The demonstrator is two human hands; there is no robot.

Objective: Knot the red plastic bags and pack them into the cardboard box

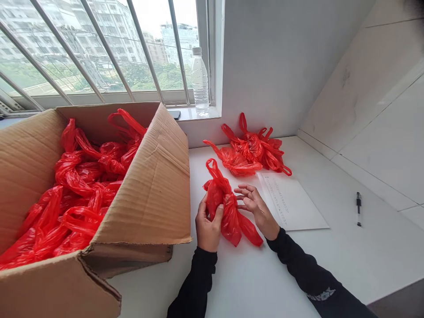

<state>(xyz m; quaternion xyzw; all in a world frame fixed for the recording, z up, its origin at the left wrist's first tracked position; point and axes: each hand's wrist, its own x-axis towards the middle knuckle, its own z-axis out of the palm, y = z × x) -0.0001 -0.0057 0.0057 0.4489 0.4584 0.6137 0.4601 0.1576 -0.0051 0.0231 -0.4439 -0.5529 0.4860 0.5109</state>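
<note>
A knotted red plastic bag (231, 221) is in front of me, its handle loops pointing up and away. My left hand (209, 225) grips its left side, thumb across the front and fingers behind. At the bag's right side my right hand (256, 207) has its fingers spread, with the fingertips close to the plastic; whether they touch it I cannot tell. What the bag contains is hidden. Behind it, against the wall, lies a small heap of similar red plastic bags (253, 152).
An open cardboard box (155, 176) full of red bags stands at left, its flap leaning toward my left hand. Paper sheets (304, 207) lie right, with a pen (359, 208) beyond. A water bottle (200, 81) and a dark phone-like object (174, 115) are on the sill by the barred window.
</note>
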